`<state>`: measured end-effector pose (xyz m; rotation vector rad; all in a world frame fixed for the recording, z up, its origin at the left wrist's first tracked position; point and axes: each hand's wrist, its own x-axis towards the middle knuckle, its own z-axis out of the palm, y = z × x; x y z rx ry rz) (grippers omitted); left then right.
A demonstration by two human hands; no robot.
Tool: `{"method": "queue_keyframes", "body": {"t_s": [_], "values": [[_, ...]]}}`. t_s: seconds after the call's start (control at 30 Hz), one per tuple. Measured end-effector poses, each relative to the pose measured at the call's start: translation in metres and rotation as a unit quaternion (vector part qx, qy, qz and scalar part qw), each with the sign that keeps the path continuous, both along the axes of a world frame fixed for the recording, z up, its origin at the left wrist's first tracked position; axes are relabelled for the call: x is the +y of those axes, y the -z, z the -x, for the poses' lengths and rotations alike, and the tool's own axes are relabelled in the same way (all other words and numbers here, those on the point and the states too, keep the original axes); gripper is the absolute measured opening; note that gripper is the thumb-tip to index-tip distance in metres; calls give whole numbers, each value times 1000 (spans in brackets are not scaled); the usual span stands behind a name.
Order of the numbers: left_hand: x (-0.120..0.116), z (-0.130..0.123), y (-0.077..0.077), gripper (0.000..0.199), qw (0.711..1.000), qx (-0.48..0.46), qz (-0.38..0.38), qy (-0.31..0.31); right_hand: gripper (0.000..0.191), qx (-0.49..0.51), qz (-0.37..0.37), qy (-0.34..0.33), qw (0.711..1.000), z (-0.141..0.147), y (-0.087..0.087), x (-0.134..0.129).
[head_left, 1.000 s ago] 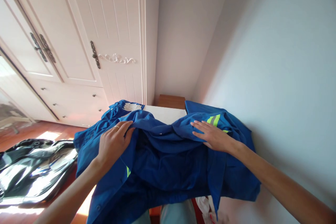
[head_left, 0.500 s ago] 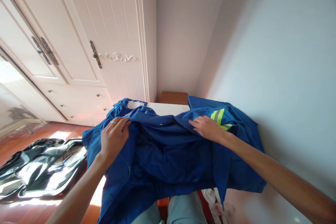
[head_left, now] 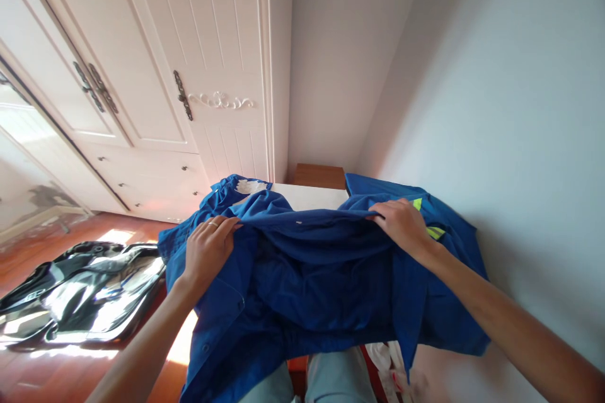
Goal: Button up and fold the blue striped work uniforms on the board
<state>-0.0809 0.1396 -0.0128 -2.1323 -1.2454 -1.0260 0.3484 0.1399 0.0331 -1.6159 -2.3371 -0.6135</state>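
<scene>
A blue work jacket with yellow-green and grey reflective strips lies spread in front of me, its inside facing up and its lower edge hanging towards my legs. My left hand pinches the edge of the fabric on the left; a ring shows on one finger. On the right, my right hand grips the same edge near a reflective strip. Between both hands the edge is drawn nearly straight, with a small pale tag or mark on it. The fingertips are partly hidden by cloth.
A white surface shows beneath the jacket, with a brown wooden box-like piece behind it. White wardrobe doors rise at the left. An open suitcase lies on the reddish wooden floor. A pale wall stands at the right.
My right hand has moved outward to the right and now grips the edge. The fabric between my hands has gone from slack to taut. The whole view has shifted slightly.
</scene>
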Motion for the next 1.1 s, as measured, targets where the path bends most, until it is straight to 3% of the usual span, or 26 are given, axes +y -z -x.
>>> {"method": "queue_keyframes", "body": {"t_s": [0.1,0.2,0.3,0.4,0.47,0.57,0.63,0.7,0.8,0.87,0.93,1.0,1.1], "values": [[6,1,1,20,1000,19,-4,-1,16,21,-78,-29,996,-13,-19,-7],[10,-1,-2,20,999,27,4,25,22,21,-101,-63,993,-23,-34,-12],[11,-1,-4,21,997,-5,34,63,25,52,-97,-127,986,-31,-45,-16],[10,2,0,19,993,-53,73,74,29,154,-36,-192,969,-38,-52,-21],[7,4,7,19,992,-58,88,71,28,246,12,-172,954,-42,-56,-24],[2,5,22,21,993,-41,90,67,28,352,34,-74,933,-48,-66,-28],[-3,3,32,22,994,-39,86,60,31,376,31,-37,925,-49,-73,-29],[-7,0,40,23,994,-48,86,50,35,352,59,-52,933,-45,-76,-31],[-12,-9,41,25,994,-69,80,34,49,244,169,-120,947,-28,-60,-33],[-14,-17,37,25,995,-78,66,21,73,151,229,-149,950,-13,-33,-37],[-17,-23,29,25,996,-80,46,16,85,64,241,-166,954,-1,-2,-41],[-20,-26,20,23,996,-74,28,26,77,19,212,-174,962,4,25,-42],[-24,-26,10,17,996,-56,14,67,42,0,162,-168,972,1,46,-40]]}}
